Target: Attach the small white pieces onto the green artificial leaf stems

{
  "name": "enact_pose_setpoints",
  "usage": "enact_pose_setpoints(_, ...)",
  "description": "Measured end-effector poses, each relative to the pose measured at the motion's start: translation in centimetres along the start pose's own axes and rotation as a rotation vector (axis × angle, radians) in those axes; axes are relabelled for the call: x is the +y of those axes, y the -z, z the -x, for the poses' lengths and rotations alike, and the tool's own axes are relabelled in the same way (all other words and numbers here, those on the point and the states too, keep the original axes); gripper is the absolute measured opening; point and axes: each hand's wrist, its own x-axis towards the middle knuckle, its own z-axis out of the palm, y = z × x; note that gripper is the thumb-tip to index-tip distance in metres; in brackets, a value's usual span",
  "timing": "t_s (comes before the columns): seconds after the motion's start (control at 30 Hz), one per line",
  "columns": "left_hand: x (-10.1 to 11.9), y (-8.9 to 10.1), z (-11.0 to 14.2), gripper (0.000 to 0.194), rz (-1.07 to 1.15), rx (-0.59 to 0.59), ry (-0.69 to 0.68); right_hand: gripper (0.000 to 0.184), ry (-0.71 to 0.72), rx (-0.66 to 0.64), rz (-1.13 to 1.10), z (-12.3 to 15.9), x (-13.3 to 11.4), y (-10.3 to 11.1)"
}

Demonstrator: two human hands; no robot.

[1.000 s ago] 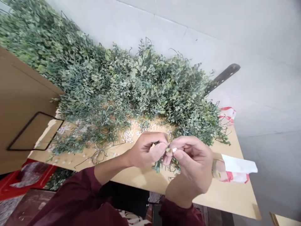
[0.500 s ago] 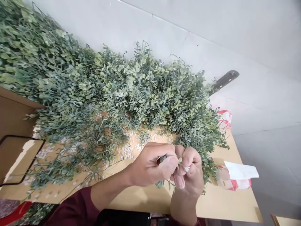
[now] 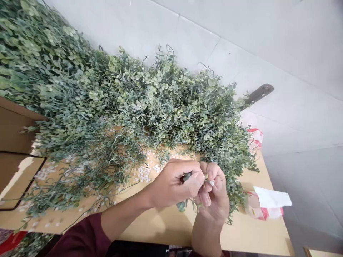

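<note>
My left hand (image 3: pixel 175 185) and my right hand (image 3: pixel 214 194) meet above the near edge of a wooden table (image 3: pixel 166 225). Both pinch one small green artificial sprig (image 3: pixel 187 205) whose leaves hang below my fingers. A tiny white bead (image 3: pixel 211 182) sits at the fingertips of my right hand. A big heap of green artificial foliage (image 3: pixel 120 100) covers the table behind my hands. Small white beads (image 3: pixel 143 173) lie scattered on the wood in front of the heap.
A white tiled wall (image 3: pixel 268 43) rises behind the table. A red and white plastic bag (image 3: pixel 264 207) lies at the right edge, with a second such bag (image 3: pixel 255 137) farther back. A brown cardboard box (image 3: pixel 13 128) stands at left, and a dark metal bracket (image 3: pixel 257 94) sticks out.
My hands have drawn closer together and dropped slightly lower over the table edge. The view has shifted left, so more foliage shows.
</note>
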Motion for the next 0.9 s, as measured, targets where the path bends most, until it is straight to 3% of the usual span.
enact_pose_setpoints(0.2, -0.4, 0.0, 0.13, 0.032, 0.003, -0.007, 0.059, 0.026, -0.018, 0.013, 0.017, 0.0, -0.25, 0.31)
enact_pose_setpoints(0.37, -0.37, -0.11, 0.18, 0.03, -0.021, -0.017, 0.03, 0.021, -0.012, 0.0, 0.014, 0.2, -0.31, 0.58)
enact_pose_setpoints(0.6, -0.05, -0.21, 0.04, 0.036, -0.074, -0.026, 0.025, 0.027, -0.007, 0.003, 0.072, 0.17, -0.29, 0.53)
enact_pose_setpoints(0.8, 0.12, 0.0, 0.19, 0.033, -0.063, -0.056, 0.073, 0.017, -0.004, 0.022, 0.052, 0.61, -0.07, 0.26)
enact_pose_setpoints(0.9, 0.23, 0.32, -0.01, 0.035, -0.16, -0.061, 0.115, 0.01, 0.056, 0.085, 0.19, 0.78, 0.3, 0.15)
